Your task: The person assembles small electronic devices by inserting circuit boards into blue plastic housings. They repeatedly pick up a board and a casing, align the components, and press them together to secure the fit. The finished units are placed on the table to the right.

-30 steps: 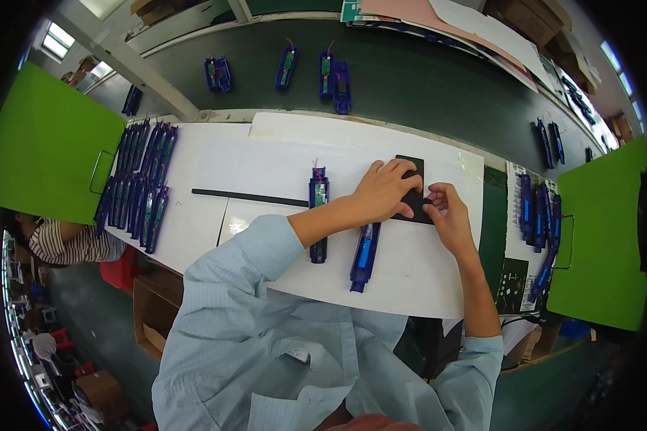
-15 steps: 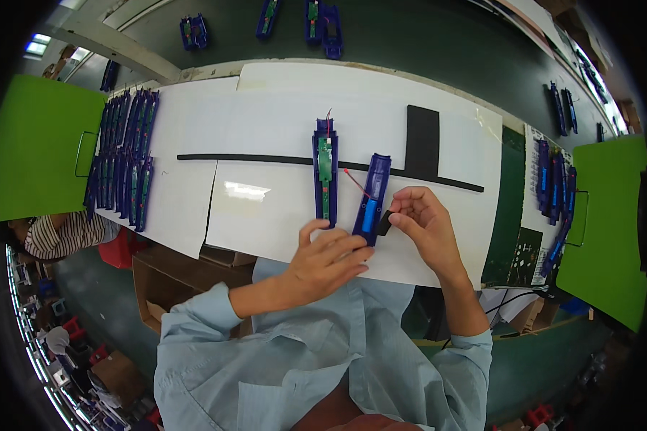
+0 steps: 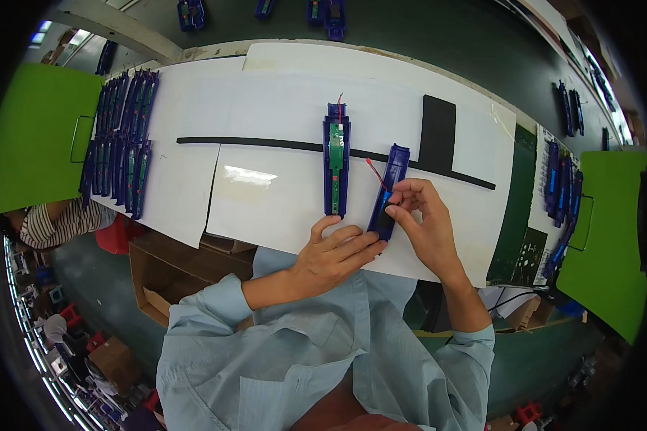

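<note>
White-papered workbench [image 3: 266, 194], both hands, left hand [image 3: 334, 255] and right hand [image 3: 424, 219], grasping blue casing [image 3: 389, 188]

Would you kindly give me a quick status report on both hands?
Left hand, right hand both grip long blue plastic casing. Second open casing lies beside. Nothing obstructing.

Upper left: a row of blue casings [image 3: 118, 144] lined up beside a green tray [image 3: 32, 136]. Centre: an open blue casing with a green circuit board [image 3: 336, 159], lying across a long black strip [image 3: 266, 144]. Just right: a black rectangular pad [image 3: 437, 133]. Far right: more blue casings [image 3: 562, 194].
</note>
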`<state>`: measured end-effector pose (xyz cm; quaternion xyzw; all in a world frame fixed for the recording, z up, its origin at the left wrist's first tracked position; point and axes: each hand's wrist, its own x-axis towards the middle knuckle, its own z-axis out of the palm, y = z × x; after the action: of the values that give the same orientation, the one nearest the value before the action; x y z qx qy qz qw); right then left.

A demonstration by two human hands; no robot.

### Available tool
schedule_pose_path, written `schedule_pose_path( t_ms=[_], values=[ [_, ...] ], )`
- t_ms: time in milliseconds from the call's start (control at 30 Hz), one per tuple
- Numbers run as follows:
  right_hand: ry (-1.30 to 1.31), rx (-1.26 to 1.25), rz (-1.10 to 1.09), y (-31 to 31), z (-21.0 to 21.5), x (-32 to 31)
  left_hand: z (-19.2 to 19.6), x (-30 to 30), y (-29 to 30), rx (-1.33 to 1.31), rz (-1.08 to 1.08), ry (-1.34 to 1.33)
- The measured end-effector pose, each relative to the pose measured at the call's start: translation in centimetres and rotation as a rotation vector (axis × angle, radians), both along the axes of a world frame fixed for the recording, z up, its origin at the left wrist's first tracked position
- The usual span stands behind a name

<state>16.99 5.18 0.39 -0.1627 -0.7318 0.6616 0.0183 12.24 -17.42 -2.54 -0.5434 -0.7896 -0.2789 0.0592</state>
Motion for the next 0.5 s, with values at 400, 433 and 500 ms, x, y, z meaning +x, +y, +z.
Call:
schedule_pose_path(
  t_ms=[400,433,500],
  values=[
    [0.158,0.56,-0.04,-0.2,1.6,-1.2,0.0,0.0,-0.1,-0.001,-0.015,-0.022],
    [0.175,0.588,-0.015,0.1,1.6,-1.8,0.0,0.1,-0.1,0.003,-0.015,-0.025],
    [0.214,0.641,0.032,0.3,1.5,-3.0,0.3,0.1,-0.1,0.027,-0.009,-0.056]
  ],
)
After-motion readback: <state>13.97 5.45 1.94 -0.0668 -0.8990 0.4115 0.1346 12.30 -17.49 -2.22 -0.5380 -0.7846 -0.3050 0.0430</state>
